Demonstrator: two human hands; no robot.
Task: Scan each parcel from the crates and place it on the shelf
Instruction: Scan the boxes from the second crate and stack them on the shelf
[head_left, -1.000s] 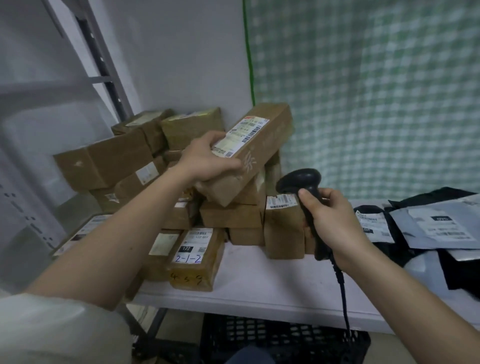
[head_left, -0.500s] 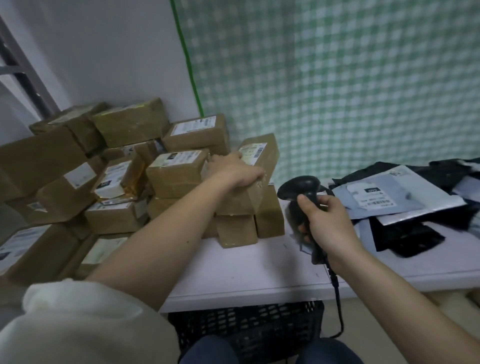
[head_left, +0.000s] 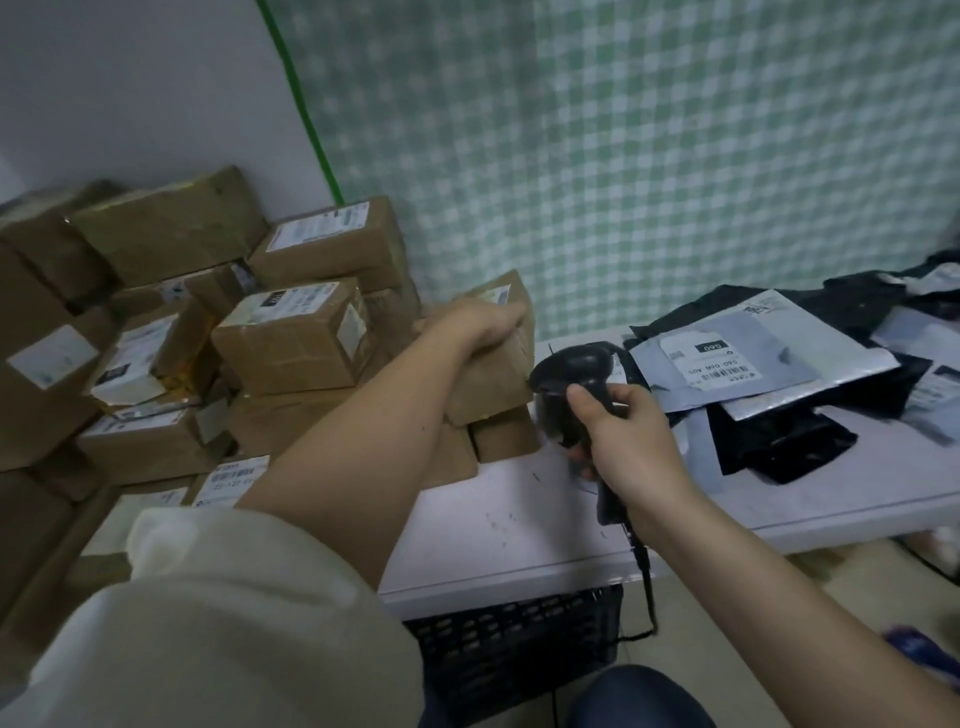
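1. While my left hand (head_left: 480, 327) presses a brown box (head_left: 496, 358) onto the stack of boxes (head_left: 291, 338) at the counter's (head_left: 519, 525) back left, fingers curled over its top, I judge it is being seated so it won't slide.
2. My right hand (head_left: 631, 441) wraps the scanner (head_left: 574, 371) handle, keeping it ready just beside the box.
3. Since half a second ago, the box sits lower and my view has swung right toward the mail bags (head_left: 769, 358).

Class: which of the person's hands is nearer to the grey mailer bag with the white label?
Right. The right hand, gripping the scanner, sits just beside the grey mailer bag; the left hand holds a brown parcel farther away.
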